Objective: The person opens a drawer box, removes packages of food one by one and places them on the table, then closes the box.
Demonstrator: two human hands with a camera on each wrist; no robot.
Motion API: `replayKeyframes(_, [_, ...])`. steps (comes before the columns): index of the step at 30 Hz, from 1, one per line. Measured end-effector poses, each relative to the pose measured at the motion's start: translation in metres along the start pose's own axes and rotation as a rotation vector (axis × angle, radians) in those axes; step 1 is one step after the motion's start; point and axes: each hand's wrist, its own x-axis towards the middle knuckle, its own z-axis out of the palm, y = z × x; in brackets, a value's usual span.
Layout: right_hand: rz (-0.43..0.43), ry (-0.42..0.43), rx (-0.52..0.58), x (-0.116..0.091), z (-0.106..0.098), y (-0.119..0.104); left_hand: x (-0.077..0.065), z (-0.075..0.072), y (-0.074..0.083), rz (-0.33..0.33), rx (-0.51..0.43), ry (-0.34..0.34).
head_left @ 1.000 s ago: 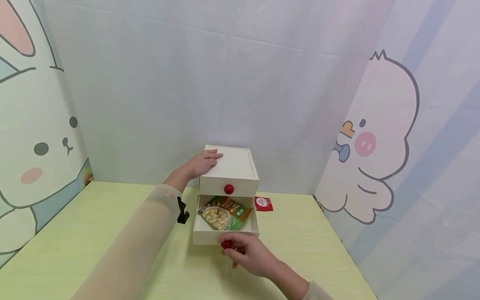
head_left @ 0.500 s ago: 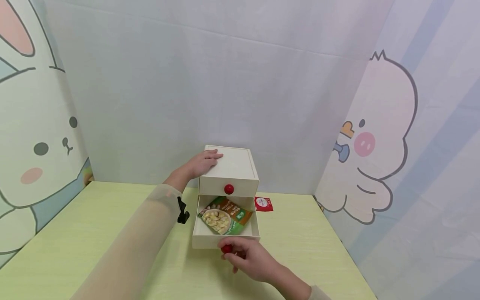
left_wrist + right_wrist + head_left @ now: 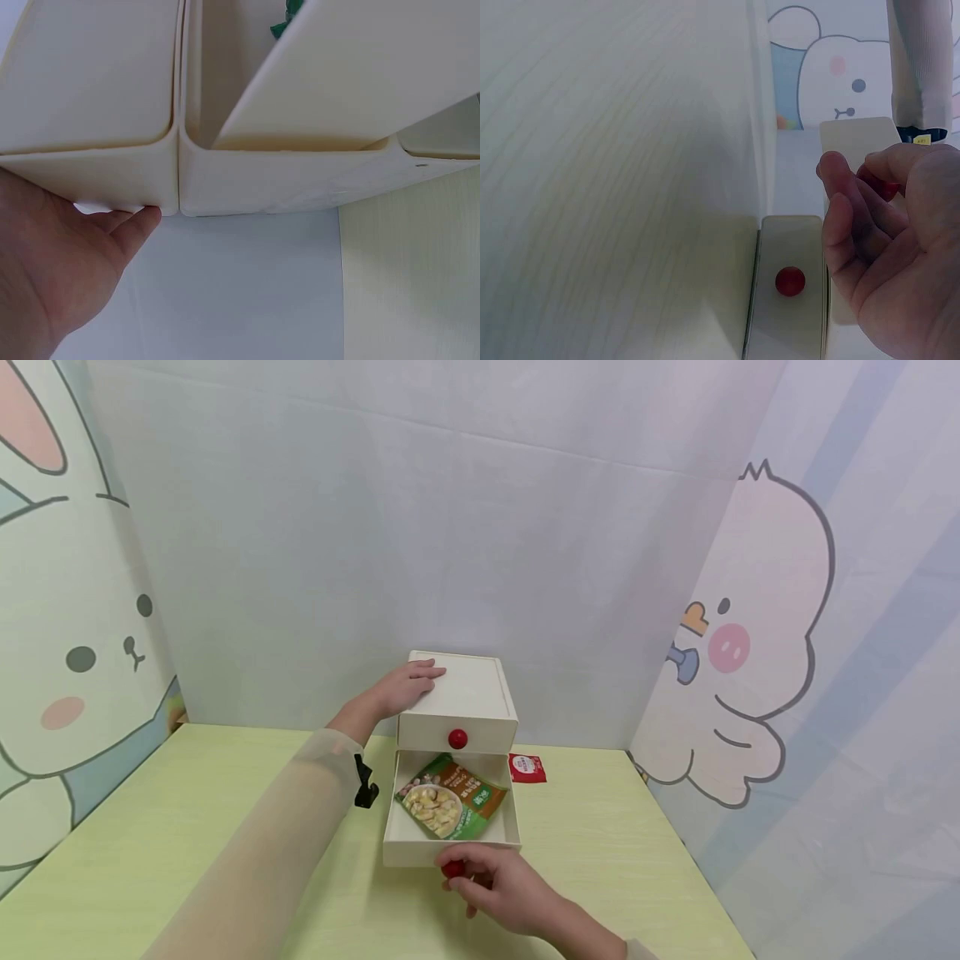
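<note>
While the left grip [image 3: 403, 689] rests on the white drawer unit [image 3: 476, 689], the right grip [image 3: 506, 885] pinches a red knob [image 3: 453, 869] at the front of its middle drawer [image 3: 408, 855]. The right fingers and thumb are curled snugly round that knob, with no gap to spare. The left fingers lie nearly straight over the left side of the unit's top, relaxed and wrapped round nothing; the left wrist view shows more fingers reaching down beside the unit's side wall.

The unit stands at the back edge of the bench [image 3: 615, 827], a little nearer the right back corner than the left. Its middle drawer juts well out toward the front edge of the bench, holding a green and brown food packet [image 3: 453, 797] printed with a bowl of food. The packet lies face up and slantwise, one corner close to the drawer's front wall. Above, the top drawer [image 3: 420, 733] sits pushed in, with its own knob of red; the right wrist view shows a bottom drawer [image 3: 784, 330], also pushed in, just over the bench.

Just right of the unit, near the back edge of the bench, lies a small red sachet [image 3: 528, 768] with a white round mark. Pale curtains [image 3: 420, 527] hang behind, printed with a rabbit [image 3: 82, 593] at left and a chick [image 3: 757, 610] at right.
</note>
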Motion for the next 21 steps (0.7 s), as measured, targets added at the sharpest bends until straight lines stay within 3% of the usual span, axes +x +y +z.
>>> replayKeyframes(21, [0.038,-0.035,0.014,-0.0071,0.002,0.0019,-0.0021,-0.0005,0.0009,-0.009,-0.014,0.007])
